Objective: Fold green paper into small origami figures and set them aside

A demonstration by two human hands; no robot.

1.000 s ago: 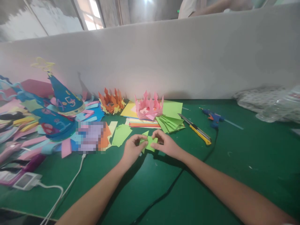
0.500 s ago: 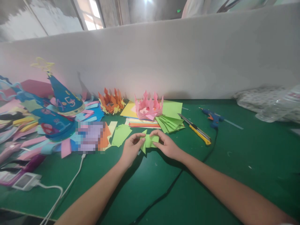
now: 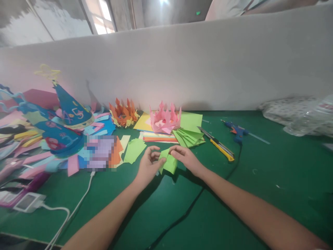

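Between my hands, just above the green table, is a folded piece of light green paper (image 3: 170, 164) with creases across it. My left hand (image 3: 148, 164) pinches its left edge between thumb and fingers. My right hand (image 3: 187, 160) grips the upper right edge, fingers curled over it. Left of my hands lies a small pile of green paper pieces (image 3: 134, 150). Beyond my right hand fans out a stack of folded green papers (image 3: 186, 138). A pink paper crown (image 3: 165, 119) stands behind on stacked coloured sheets, and an orange paper crown (image 3: 124, 114) is to its left.
A yellow utility knife (image 3: 221, 149) and a blue glue gun (image 3: 236, 131) lie to the right, its black cord running under my right arm. Blue cone hats (image 3: 70, 106) and paper strips crowd the left. A white cable (image 3: 84, 198) crosses the front left. A plastic bottle (image 3: 309, 116) lies far right.
The green paper has turned between my hands, so its broad folded face now tilts toward me. My right fingers have shifted onto its upper edge. Things on the table have stayed put.
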